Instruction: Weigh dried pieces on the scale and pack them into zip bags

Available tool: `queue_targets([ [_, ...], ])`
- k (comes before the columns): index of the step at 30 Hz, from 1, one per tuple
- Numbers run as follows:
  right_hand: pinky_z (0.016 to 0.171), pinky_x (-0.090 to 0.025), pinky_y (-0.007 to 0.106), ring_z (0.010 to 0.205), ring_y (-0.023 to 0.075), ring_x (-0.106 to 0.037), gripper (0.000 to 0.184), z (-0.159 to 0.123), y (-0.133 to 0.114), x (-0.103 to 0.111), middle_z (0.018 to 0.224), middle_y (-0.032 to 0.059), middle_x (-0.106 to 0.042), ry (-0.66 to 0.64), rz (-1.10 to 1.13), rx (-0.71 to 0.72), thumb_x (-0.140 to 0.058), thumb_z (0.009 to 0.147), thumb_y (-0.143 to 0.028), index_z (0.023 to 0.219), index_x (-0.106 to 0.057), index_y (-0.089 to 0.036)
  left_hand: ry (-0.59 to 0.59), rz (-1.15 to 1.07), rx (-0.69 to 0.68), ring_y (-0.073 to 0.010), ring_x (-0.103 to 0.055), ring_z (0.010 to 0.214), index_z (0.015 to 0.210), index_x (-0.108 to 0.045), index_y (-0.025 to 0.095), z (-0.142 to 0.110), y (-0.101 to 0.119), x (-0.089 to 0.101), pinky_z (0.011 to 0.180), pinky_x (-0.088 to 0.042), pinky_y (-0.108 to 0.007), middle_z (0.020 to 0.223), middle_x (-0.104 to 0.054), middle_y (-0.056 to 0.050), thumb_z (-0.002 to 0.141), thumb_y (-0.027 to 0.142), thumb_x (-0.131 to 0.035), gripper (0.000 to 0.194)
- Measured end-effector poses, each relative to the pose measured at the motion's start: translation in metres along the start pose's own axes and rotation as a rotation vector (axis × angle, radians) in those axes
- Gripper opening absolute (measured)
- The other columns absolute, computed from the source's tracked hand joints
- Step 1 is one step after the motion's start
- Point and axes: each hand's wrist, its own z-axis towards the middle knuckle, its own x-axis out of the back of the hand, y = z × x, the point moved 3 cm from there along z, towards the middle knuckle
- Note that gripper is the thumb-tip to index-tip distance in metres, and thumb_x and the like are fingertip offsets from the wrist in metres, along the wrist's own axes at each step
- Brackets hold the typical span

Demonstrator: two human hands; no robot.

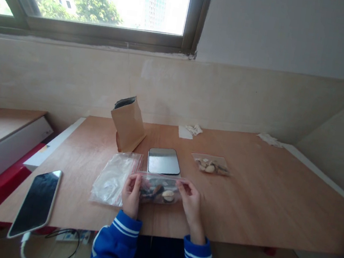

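A clear zip bag with dark and pale pieces inside is stretched between my hands near the table's front edge. My left hand pinches its left top corner, and my right hand pinches the right one. Just beyond the bag lies a flat scale with a shiny silver plate, its near edge partly covered by the bag. To the left, next to my left hand, rests a stack of clear zip bags. Another filled zip bag with pale pieces lies right of the scale.
An opened brown paper bag stands behind the stack. On the left table edge sits a phone with a white cable. Crumpled tissue and a white paper lie at the back, more tissue at the far right.
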Motion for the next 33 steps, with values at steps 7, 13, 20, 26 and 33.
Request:
queue_targets([
  [7, 0.076, -0.052, 0.036, 0.082, 0.0241, -0.066, 0.050, -0.0020, -0.0050, 0.0048, 0.086, 0.0105, -0.072, 0.059, -0.088, 0.050, -0.045, 0.087, -0.057, 0.100, -0.068, -0.015, -0.006, -0.031, 0.005, -0.0165, -0.066, 0.068, 0.084, -0.065, 0.015, 0.0002, 0.0002, -0.0029, 0.067, -0.054, -0.029, 0.072, -0.070, -0.003, 0.069, 0.045, -0.072, 0.034],
  [13, 0.077, -0.050, 0.034, 0.080, 0.0214, -0.064, 0.048, -0.0017, -0.0010, 0.0042, 0.084, 0.0083, -0.069, 0.064, -0.171, 0.130, -0.035, 0.092, -0.055, 0.097, -0.063, -0.017, -0.003, -0.028, -0.019, -0.0158, -0.065, 0.071, 0.083, -0.067, 0.015, 0.0006, 0.0004, -0.0012, 0.070, -0.054, -0.029, 0.074, -0.070, -0.003, 0.071, 0.044, -0.071, 0.032],
  [20, 0.069, -0.050, 0.029, 0.073, 0.0186, -0.061, 0.038, -0.0035, 0.0023, 0.0047, 0.077, 0.0051, -0.064, 0.081, -0.148, 0.118, -0.038, 0.092, -0.054, 0.087, -0.056, -0.020, -0.006, 0.094, -0.101, -0.0145, -0.062, 0.069, 0.079, -0.068, 0.016, 0.0008, 0.0025, 0.0008, 0.070, -0.049, -0.026, 0.072, -0.068, -0.003, 0.075, 0.042, -0.068, 0.027],
  [26, 0.067, -0.049, 0.028, 0.074, 0.0181, -0.061, 0.038, -0.0035, 0.0042, 0.0054, 0.079, 0.0056, -0.065, 0.090, -0.124, 0.125, -0.040, 0.091, -0.052, 0.088, -0.057, -0.019, -0.004, 0.128, -0.112, -0.0155, -0.060, 0.067, 0.076, -0.066, 0.015, 0.0010, 0.0031, 0.0001, 0.066, -0.049, -0.027, 0.068, -0.066, -0.002, 0.075, 0.044, -0.067, 0.029],
  [33, 0.065, -0.048, 0.027, 0.067, 0.0165, -0.059, 0.037, -0.0041, 0.0036, 0.0055, 0.073, 0.0031, -0.063, 0.122, -0.118, 0.140, -0.043, 0.090, -0.052, 0.083, -0.058, -0.019, -0.035, 0.127, -0.144, -0.0147, -0.060, 0.069, 0.075, -0.064, 0.016, 0.0015, 0.0019, 0.0005, 0.070, -0.048, -0.027, 0.069, -0.065, -0.002, 0.076, 0.043, -0.067, 0.028],
])
